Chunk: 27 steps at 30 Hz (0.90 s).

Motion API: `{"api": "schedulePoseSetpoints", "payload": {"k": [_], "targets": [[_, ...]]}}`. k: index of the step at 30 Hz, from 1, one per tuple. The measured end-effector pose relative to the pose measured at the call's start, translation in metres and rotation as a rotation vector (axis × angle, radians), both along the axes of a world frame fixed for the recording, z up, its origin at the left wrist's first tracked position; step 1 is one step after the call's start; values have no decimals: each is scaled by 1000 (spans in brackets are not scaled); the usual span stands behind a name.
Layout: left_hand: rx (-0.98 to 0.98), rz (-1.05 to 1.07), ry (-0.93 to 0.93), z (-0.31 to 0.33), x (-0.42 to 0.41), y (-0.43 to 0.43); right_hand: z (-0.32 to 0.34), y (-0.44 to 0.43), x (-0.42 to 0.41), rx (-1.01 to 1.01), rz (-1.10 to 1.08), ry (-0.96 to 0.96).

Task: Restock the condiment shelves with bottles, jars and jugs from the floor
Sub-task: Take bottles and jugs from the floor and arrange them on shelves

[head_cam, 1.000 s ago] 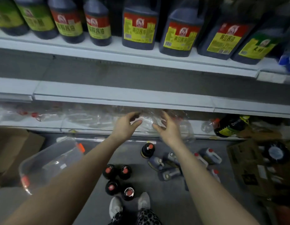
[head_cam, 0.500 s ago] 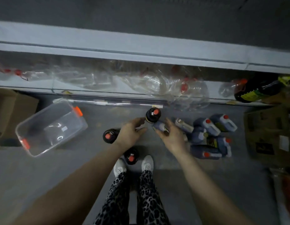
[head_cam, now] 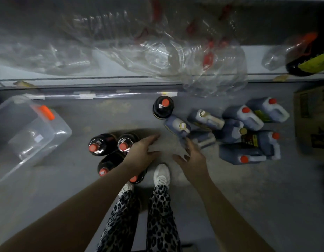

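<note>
- Left hand (head_cam: 141,155) is spread flat with straight fingers and holds nothing; it sits over the cluster of red-capped dark bottles (head_cam: 103,145) on the floor (head_cam: 248,197), perhaps brushing one, though blur hides any contact
- Right hand (head_cam: 193,158) is likewise loose and empty, fingers fanned, fingertips just beside a gold-capped jug (head_cam: 177,125)
- More jugs (head_cam: 248,131) lie bunched to the right; a lone dark bottle (head_cam: 163,108) stands near the bottom shelf (head_cam: 106,70)

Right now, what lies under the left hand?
Below the left hand stands a dark bottle; only a piece of its red cap shows. The rest is covered.
</note>
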<state>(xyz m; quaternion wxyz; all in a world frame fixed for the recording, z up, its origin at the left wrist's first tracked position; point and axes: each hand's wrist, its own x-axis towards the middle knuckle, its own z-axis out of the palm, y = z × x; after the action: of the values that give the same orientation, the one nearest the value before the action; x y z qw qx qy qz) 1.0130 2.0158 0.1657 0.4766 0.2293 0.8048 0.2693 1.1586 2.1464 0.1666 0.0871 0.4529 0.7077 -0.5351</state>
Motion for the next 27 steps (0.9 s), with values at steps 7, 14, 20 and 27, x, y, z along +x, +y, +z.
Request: {"api": "schedulePoseSetpoints", "payload": {"k": [7, 14, 20, 27], "targets": [[-45, -146, 5, -120, -2, 29, -108, 26, 13, 36, -7, -55], [-31, -266, 67, -213, -1, 60, -187, 54, 5, 116, 6, -67], [14, -332, 164, -270, -8, 92, -243, 79, 0, 220, 60, -143], [60, -383, 208, -303, -17, 116, -278, 100, -7, 304, 196, -195]]}}
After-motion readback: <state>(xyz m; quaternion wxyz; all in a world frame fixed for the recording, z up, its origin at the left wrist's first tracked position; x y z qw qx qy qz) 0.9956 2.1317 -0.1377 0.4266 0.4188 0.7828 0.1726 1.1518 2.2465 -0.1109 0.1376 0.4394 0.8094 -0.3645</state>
